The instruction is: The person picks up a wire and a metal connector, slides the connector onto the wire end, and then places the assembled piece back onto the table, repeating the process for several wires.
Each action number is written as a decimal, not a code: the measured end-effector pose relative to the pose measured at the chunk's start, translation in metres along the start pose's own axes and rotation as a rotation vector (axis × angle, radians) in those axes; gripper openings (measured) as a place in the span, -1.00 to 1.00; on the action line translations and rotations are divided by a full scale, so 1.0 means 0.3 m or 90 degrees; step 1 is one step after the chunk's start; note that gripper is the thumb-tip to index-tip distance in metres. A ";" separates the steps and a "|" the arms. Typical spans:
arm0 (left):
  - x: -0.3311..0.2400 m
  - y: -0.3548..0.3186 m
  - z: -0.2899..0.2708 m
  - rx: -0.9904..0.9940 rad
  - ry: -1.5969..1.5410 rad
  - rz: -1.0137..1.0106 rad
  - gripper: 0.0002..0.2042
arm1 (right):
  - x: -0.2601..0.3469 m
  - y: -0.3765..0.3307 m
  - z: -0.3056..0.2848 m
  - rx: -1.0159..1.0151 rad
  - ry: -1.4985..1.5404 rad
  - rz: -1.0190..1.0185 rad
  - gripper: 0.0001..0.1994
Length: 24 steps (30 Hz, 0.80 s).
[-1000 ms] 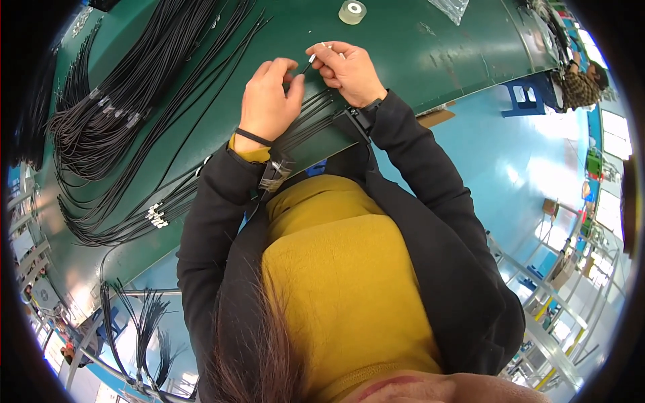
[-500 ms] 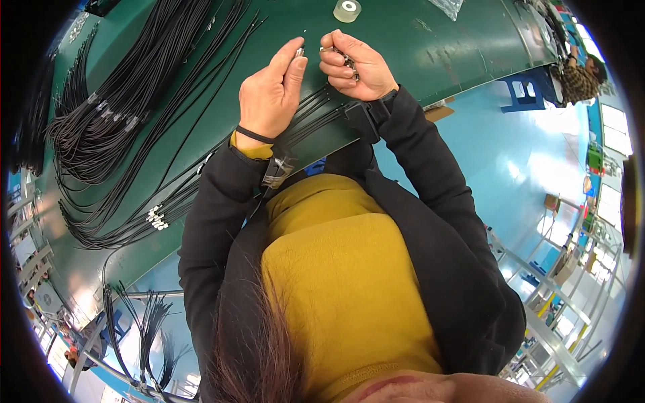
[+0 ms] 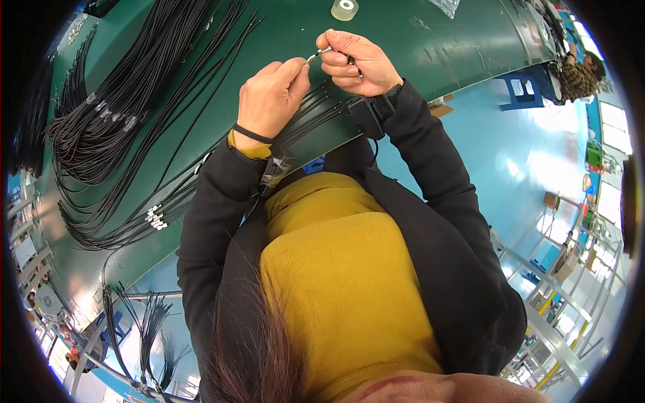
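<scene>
My left hand (image 3: pixel 272 99) is closed in a pinch on a cable end (image 3: pixel 313 59), whose thin tip sticks out from the thumb and forefinger. Beside it, my right hand (image 3: pixel 363 64) pinches a small metal piece (image 3: pixel 326 50) against that tip; its exact kind is too small to make out. More small dark metal pieces (image 3: pixel 352 61) show in the curled fingers of the same hand. Below both hands, several thin black cables (image 3: pixel 312 111) run across the green table (image 3: pixel 403 60) toward the left, partly hidden by my left forearm.
A thick bundle of black cables (image 3: pixel 101 138) lies at the left, with white connectors (image 3: pixel 156 217) nearer me. A translucent roll (image 3: pixel 345 9) stands at the far edge of view, near a clear plastic bag (image 3: pixel 445 7). Blue stool (image 3: pixel 521 92) and a seated person (image 3: pixel 579 75) are at the right.
Left fingers have curled in, and the cable tip now shows between the hands. Right thumb and forefinger have shifted slightly left, bringing the small metal piece to the tip.
</scene>
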<state>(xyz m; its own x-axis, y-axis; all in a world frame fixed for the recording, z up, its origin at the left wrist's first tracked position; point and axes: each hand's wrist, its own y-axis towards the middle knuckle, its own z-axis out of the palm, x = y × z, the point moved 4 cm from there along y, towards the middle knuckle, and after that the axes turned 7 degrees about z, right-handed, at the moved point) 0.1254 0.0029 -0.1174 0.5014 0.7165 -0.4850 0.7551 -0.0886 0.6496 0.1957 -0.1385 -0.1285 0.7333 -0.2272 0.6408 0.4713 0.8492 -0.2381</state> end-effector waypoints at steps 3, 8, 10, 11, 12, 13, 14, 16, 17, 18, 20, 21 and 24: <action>-0.009 -0.002 -0.005 0.018 0.054 0.021 -0.94 | 0.009 -0.004 -0.006 -0.003 -0.019 0.033 -0.76; -0.034 0.007 -0.016 0.066 0.196 0.086 -0.93 | 0.006 -0.008 -0.007 0.005 0.002 0.086 -0.76; -0.036 0.008 -0.016 0.074 0.227 0.107 -0.92 | 0.002 -0.005 -0.004 0.014 0.021 0.093 -0.76; -0.033 0.006 -0.017 0.066 0.203 0.112 -0.91 | -0.005 -0.003 -0.009 0.000 0.027 0.099 -0.76; -0.029 0.003 -0.016 0.059 0.180 0.117 -0.90 | -0.013 0.001 -0.013 -0.014 0.034 0.104 -0.77; -0.028 0.001 -0.014 0.051 0.156 0.123 -0.90 | -0.019 0.005 -0.016 -0.028 0.040 0.110 -0.77; -0.030 -0.001 -0.012 0.051 0.156 0.123 -0.90 | -0.029 0.008 -0.009 -0.027 0.040 0.109 -0.77; -0.026 -0.002 -0.016 -0.011 0.049 0.071 -0.88 | -0.045 0.013 0.002 -0.093 0.026 0.058 -0.78; -0.019 -0.003 -0.019 -0.043 -0.004 0.044 -0.87 | -0.051 0.015 0.010 -0.126 0.019 0.033 -0.78; -0.012 -0.005 -0.017 -0.044 -0.002 0.045 -0.87 | -0.061 0.017 0.031 -0.124 0.018 0.033 -0.78; -0.007 -0.005 -0.016 -0.030 0.035 0.083 -0.84 | -0.042 0.001 0.068 -0.261 -0.189 -0.104 -0.78; -0.008 -0.004 -0.016 -0.023 0.053 0.102 -0.83 | -0.025 -0.009 0.077 -0.329 -0.293 -0.174 -0.78; -0.020 -0.011 -0.015 0.003 0.128 0.099 -0.80 | -0.010 0.009 0.066 -0.332 -0.472 -0.218 -0.78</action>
<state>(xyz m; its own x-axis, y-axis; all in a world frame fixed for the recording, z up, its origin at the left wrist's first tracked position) 0.1178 0.0020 -0.1140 0.5178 0.8174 -0.2525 0.6777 -0.2118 0.7042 0.1850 -0.1259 -0.1166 0.1045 0.0874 0.9907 0.8910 0.4343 -0.1323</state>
